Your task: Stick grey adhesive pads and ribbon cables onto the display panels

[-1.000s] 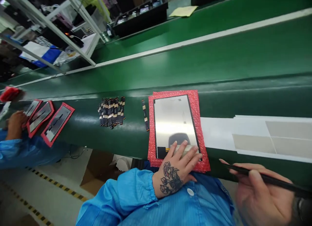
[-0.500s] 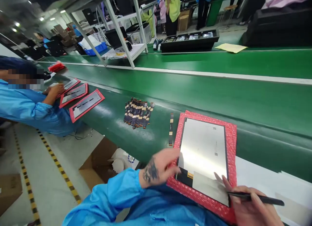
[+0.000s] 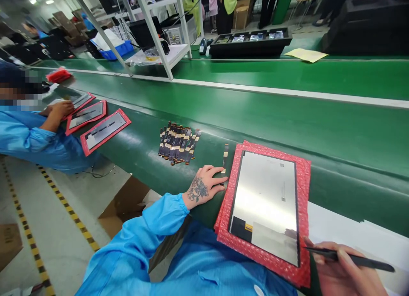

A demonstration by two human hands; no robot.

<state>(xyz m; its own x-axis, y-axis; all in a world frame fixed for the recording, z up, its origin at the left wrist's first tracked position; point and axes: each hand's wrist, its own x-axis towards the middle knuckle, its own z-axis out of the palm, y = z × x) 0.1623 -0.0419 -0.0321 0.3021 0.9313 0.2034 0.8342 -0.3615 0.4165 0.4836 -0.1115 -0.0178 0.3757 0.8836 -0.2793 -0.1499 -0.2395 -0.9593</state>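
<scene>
My left hand (image 3: 206,186) rests on the green bench with its fingers spread. Its fingertips lie at the lower end of a single dark flex cable (image 3: 225,159), partly covering it; whether they grip it I cannot tell. My right hand (image 3: 347,264) is closed around black tweezers (image 3: 354,258), whose tips point left at the lower right edge of the pink bubble wrap (image 3: 304,202). On that wrap lies a silver-backed display panel (image 3: 265,193) with a black strip and a gold connector at its lower left. A pile of flex cables (image 3: 179,143) sits left of the single one.
White sheets (image 3: 332,221) lie right of the panel. At the left, a co-worker's hand (image 3: 64,107) is at several panels on pink wrap (image 3: 105,132). An open cardboard box (image 3: 118,213) stands below the bench edge. A metal rack (image 3: 156,36) and black tray (image 3: 251,44) stand behind.
My left hand has moved from the panel's left edge up and left to the single flex cable. My right hand has drawn back right and down with the tweezers, off the panel.
</scene>
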